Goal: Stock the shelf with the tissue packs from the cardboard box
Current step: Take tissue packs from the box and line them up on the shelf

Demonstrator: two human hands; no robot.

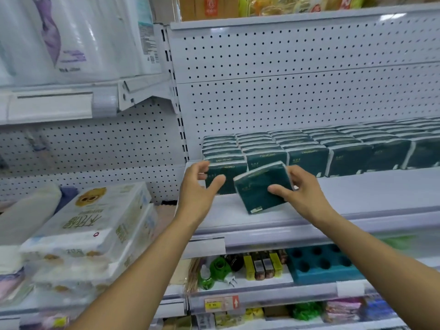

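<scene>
The right hand (294,186) pinches a tilted tissue pack (262,186) above the shelf (357,194); the left hand (198,186), wide open, hovers at nine o'clock; released crooked, the pack could topple forward.

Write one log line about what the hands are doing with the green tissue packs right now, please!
stage: placing | right hand: holds tilted tissue pack over shelf | left hand: open, beside front-left stocked pack | cardboard box: not visible

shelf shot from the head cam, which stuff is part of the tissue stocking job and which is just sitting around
Part of the job:
- tilted tissue pack gripped by right hand
- left hand, open beside it
- stocked tissue packs
- shelf

Just sitting around:
- toilet roll bundles
- blue foam tray
- green bottle
</scene>
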